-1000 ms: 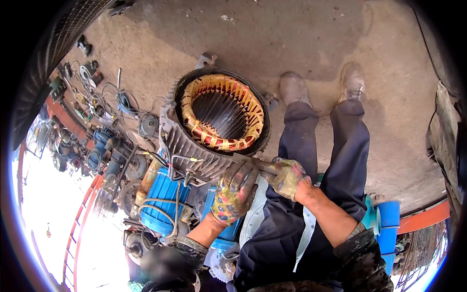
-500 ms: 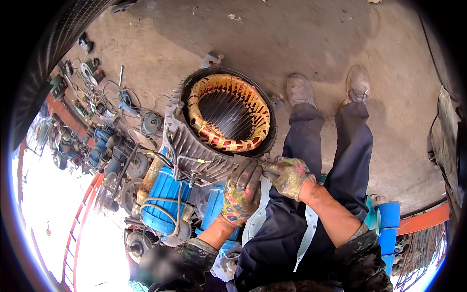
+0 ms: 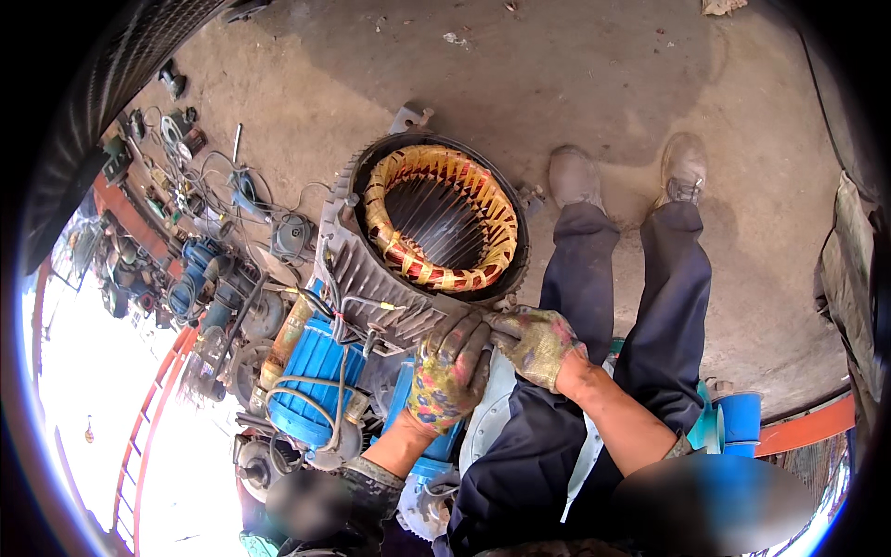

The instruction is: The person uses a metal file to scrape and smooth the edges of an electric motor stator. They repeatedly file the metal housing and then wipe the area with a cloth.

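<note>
A large finned motor housing (image 3: 357, 265) stands on the ground with its open end up. Inside it sits a ring of copper windings (image 3: 397, 252) bound with yellow tape, and thin wires or cords stretch across the bore. Both my hands wear flowered, dirt-stained work gloves and meet at the housing's near edge. My left hand (image 3: 449, 364) is closed, fingers curled beside the fins. My right hand (image 3: 538, 345) is closed too, its fingertips against the left hand's. Whatever lies between the fingers is hidden. Loose motor leads (image 3: 348, 314) hang at the housing's left side.
A blue motor (image 3: 309, 395) with a cable around it stands close on the left. Farther left lie pumps, cables and metal parts, with an orange rail (image 3: 139, 227). My legs and shoes (image 3: 685, 167) extend forward on the right. Blue buckets (image 3: 740, 418) stand at the lower right.
My hands have shifted slightly left and toward me, staying together and closed. The housing sits a touch farther right in the picture, along with the surroundings.
</note>
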Action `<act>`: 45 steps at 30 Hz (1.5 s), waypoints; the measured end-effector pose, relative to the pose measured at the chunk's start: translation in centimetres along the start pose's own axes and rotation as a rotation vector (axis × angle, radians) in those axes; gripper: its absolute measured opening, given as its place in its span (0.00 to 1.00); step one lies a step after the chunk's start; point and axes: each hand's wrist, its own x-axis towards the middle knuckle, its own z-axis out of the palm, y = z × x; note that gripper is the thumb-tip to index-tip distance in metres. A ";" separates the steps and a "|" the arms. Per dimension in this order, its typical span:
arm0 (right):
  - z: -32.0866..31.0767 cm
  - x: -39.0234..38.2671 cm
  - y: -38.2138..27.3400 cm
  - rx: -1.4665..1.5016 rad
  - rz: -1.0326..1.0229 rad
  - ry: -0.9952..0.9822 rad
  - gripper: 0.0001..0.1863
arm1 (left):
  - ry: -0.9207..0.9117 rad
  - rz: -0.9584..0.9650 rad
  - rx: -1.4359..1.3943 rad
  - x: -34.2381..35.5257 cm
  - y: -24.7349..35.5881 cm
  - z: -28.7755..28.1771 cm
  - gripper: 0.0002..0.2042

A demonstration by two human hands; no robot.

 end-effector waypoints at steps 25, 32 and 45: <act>-6.8 -7.3 1.8 0.430 0.692 0.156 0.18 | 0.099 -0.049 0.236 5.4 -12.4 -6.3 0.01; -9.0 -6.9 2.7 0.474 0.850 0.069 0.25 | 0.000 0.018 -0.143 -0.9 0.3 2.1 0.12; -15.1 -7.1 0.8 -0.032 0.686 -0.073 0.15 | 0.205 -0.660 -1.028 1.1 13.9 12.7 0.15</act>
